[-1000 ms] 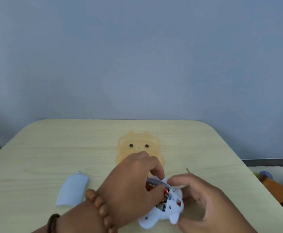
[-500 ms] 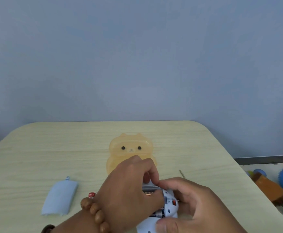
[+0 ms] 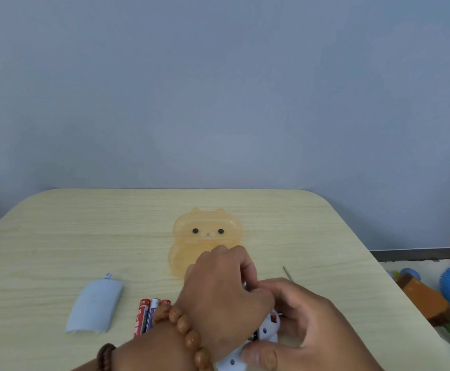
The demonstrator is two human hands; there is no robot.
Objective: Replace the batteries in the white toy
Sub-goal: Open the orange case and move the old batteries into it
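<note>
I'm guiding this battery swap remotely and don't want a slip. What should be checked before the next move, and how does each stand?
1. Toy held steady: ok; the right hand grips the white toy.
2. Cover off: ok; the cover lies on the table, apart from the toy.
3. Loose batteries within reach: ok; the batteries lie left of the toy.
4. Compartment contents: cannot tell; the left hand covers it.
5. Battery direction inside: cannot tell; hidden.
6. Loose batteries old or new: cannot tell.
</note>
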